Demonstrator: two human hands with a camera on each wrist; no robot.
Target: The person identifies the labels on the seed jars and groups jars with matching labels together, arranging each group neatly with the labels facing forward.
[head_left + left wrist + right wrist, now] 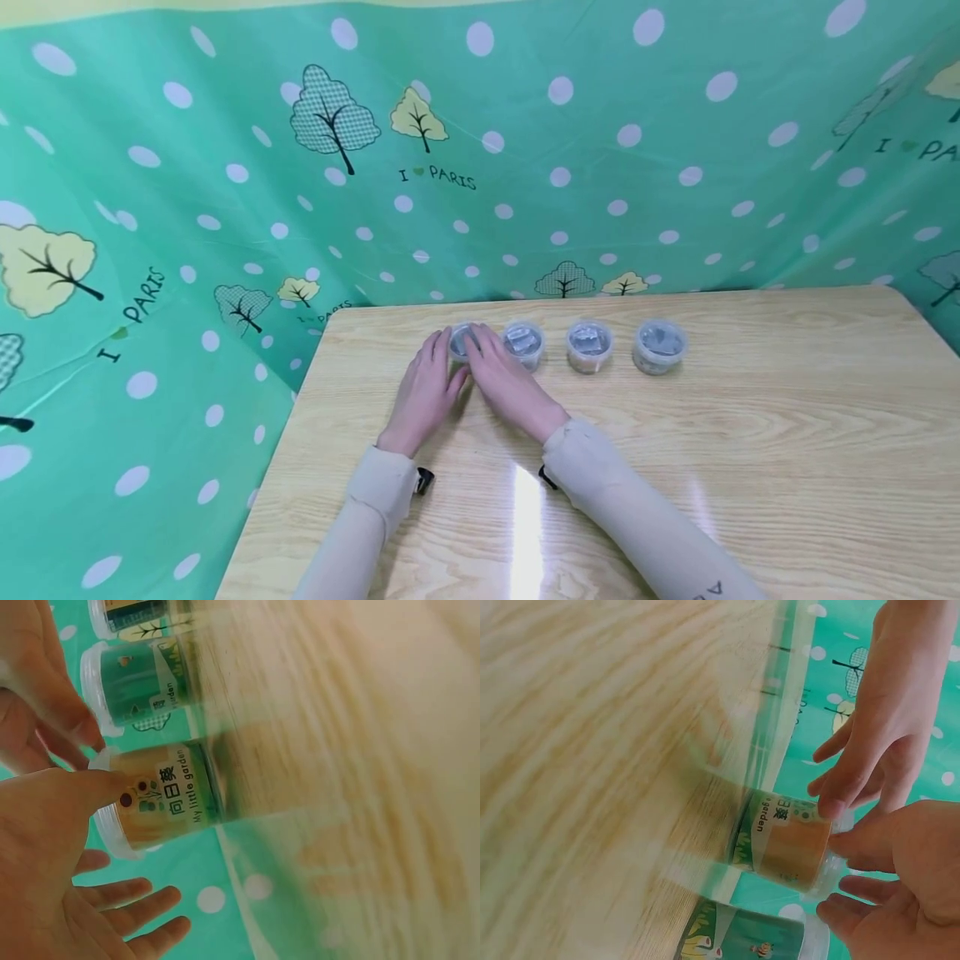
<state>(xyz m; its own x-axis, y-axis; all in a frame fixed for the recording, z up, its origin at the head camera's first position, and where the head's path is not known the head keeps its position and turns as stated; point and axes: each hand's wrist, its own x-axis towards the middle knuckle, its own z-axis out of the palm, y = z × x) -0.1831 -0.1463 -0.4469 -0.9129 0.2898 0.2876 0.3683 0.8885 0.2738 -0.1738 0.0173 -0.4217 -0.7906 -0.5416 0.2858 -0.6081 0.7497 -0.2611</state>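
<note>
Both hands meet at the leftmost lidded plastic cup (pixel 459 343), which stands on the table with its clear lid up. Its orange label (pixel 154 829) shows sunflowers and the words "My little garden". My left hand (pixel 426 390) holds the cup from the left, thumb laid on the label just below the rim, other fingers spread along the far side. From the right, my right hand (pixel 513 385) reaches over the top and pinches the lid's edge (pixel 829 874) between thumb and forefinger. The hands hide part of the lid.
Three similar lidded cups stand in a row to the right: one close beside my right hand (pixel 525 343), a middle cup (pixel 588 343) and an end cup (pixel 660 346). The wooden table (pixel 787 433) ends against a green dotted cloth (pixel 525 208) at the back and left.
</note>
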